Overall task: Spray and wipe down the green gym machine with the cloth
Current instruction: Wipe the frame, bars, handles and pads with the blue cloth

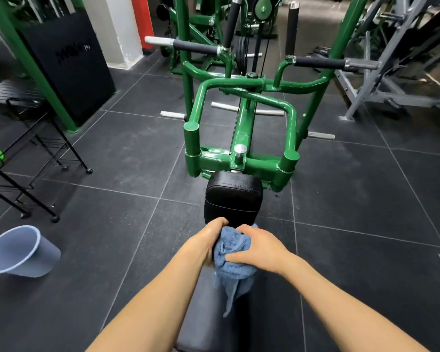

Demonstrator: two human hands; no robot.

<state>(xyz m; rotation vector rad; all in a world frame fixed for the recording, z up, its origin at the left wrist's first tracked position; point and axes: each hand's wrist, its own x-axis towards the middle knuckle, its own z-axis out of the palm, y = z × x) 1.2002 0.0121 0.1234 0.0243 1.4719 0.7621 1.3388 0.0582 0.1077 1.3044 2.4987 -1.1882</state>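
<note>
I grip the bunched blue cloth [233, 252] with my left hand [206, 241] and right hand [258, 247], fingers curled around its fluffy folds, one tail dangling over the black seat [208, 313] behind the green machine [241, 118].

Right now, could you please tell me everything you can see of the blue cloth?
The blue cloth looks like soft terry towelling, bunched into a wad. Both hands grip it, the left hand on its left side, the right hand over its right. A loose tail hangs down over the dark bench pad below.
</note>
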